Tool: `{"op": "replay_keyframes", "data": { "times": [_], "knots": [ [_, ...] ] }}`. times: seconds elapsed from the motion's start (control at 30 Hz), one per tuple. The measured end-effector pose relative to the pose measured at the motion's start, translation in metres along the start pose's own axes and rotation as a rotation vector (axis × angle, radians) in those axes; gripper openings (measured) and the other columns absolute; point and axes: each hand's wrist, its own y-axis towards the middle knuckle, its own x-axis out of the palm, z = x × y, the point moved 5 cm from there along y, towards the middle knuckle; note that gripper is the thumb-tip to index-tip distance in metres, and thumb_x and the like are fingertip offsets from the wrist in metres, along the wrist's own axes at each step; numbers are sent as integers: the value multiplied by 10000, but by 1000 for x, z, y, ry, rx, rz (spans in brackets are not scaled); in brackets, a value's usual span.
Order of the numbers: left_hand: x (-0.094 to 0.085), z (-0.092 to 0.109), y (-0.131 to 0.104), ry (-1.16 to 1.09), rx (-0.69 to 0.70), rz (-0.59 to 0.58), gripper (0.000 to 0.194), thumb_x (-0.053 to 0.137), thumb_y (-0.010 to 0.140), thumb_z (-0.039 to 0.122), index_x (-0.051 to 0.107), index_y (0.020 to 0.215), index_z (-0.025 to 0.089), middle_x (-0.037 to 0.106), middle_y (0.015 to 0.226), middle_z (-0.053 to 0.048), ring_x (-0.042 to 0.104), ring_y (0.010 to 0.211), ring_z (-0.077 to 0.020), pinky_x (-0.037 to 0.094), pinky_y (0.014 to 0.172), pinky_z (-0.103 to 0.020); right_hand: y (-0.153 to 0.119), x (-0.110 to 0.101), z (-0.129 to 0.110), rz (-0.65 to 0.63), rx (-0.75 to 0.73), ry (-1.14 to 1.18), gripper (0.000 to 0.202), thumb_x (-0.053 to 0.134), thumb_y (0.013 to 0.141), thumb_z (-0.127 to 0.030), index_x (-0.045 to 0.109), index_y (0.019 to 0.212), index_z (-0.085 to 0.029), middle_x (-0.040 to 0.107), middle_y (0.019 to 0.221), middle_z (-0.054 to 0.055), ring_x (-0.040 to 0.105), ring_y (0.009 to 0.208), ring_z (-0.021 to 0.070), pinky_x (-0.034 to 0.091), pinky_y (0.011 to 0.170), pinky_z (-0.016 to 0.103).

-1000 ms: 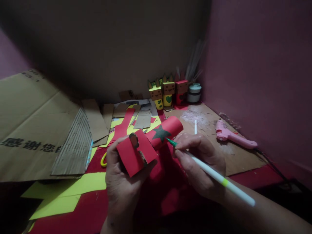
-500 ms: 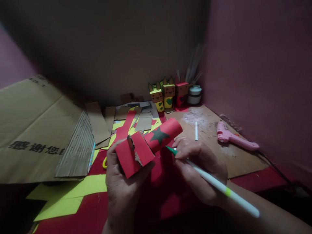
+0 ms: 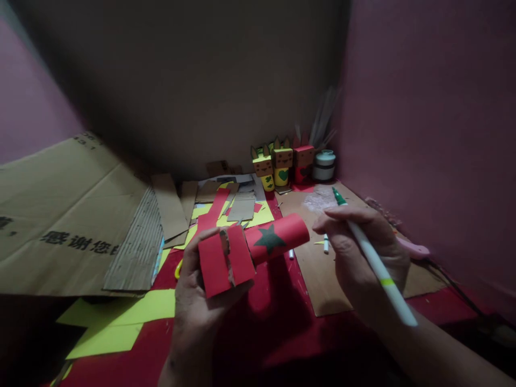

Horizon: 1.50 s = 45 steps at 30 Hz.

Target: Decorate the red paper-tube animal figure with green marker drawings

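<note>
At the centre of the frame, the left hand is curled round a red box with a torn seam across its face. The red tube joined to the box projects to the right, free of the fingers. Gripping by the box seems meant to leave the tube's curved side exposed, so that the dark green star faces up and stays unsmudged.

Right of centre, the right hand pinches a white marker like a pen, its green tip pointing to the upper part of the frame, well apart from the tube. Held so, the tip probably avoids stray marks on the red paper.

Three box-headed figures stand against the wall in the upper centre, likely to keep them out of the way of the hands.

A second ago the tip was at the star's right edge; now it is raised to the right. The tube lies nearer to level, and the pink glue gun, earlier in plain sight at the right, is mostly hidden behind the right hand.
</note>
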Motion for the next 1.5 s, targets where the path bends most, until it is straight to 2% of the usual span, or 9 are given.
{"op": "replay_keyframes", "data": {
  "times": [0.2,0.33,0.43,0.6,0.83,1.0,1.17,1.3,1.5],
  "knots": [
    [-9,26,9,-78,68,-136,800,987,577,267,653,1299,359,747,1250,-7,724,1114,-256,591,958,-286,21,-1,20,-428,221,101,317,674,877,-98,695,1108,-315,749,1072,5,707,1046,211,545,955,385],
    [-3,39,25,-175,122,-415,729,944,653,220,682,1322,345,734,1295,-38,725,1121,-267,598,905,-274,23,8,28,-719,422,231,247,710,924,-297,648,1162,-317,730,1148,30,704,1093,251,574,921,416],
    [8,50,40,-195,93,-567,749,928,666,174,677,1344,370,759,1214,0,738,1042,-203,574,904,-233,17,16,19,-981,474,99,451,775,876,-447,583,1255,-294,668,1290,87,667,1176,314,570,952,486],
    [28,63,62,-280,29,-685,793,945,601,128,690,1331,306,774,1113,-27,733,978,-216,587,870,-275,19,18,7,-1116,426,-50,772,876,734,-474,491,1359,-233,592,1387,141,581,1279,381,488,1072,572],
    [43,49,97,-307,-28,-534,772,872,531,65,733,1270,243,783,1076,-64,738,934,-259,592,830,-336,23,28,34,-957,485,124,794,933,624,-424,516,1284,-279,639,1332,105,624,1222,373,514,1014,566],
    [54,33,112,-315,-28,-335,811,874,546,137,678,1326,245,762,1111,-80,724,978,-274,571,873,-383,24,34,55,-620,551,299,683,899,625,-379,514,1176,-258,674,1204,82,660,1104,318,527,957,487],
    [56,7,112,-282,-5,-87,394,873,730,320,700,1054,179,709,888,-8,659,809,-132,515,780,-252,28,32,72,-408,590,114,684,844,660,-403,489,1212,-211,639,1224,131,614,1161,334,479,1015,499],
    [77,-7,95,-224,-110,-288,347,854,780,436,741,851,115,697,718,-42,623,642,-150,503,641,-279,25,33,77,-392,598,134,627,783,734,-469,482,1224,-220,638,1234,135,626,1141,324,515,978,502],
    [94,-8,81,-268,-108,-502,408,740,916,415,724,1240,167,763,1149,-109,693,1065,-264,518,988,-387,16,34,74,-424,563,378,407,646,890,-462,512,1213,-253,685,1187,112,681,1115,299,550,985,482]
  ]
}}
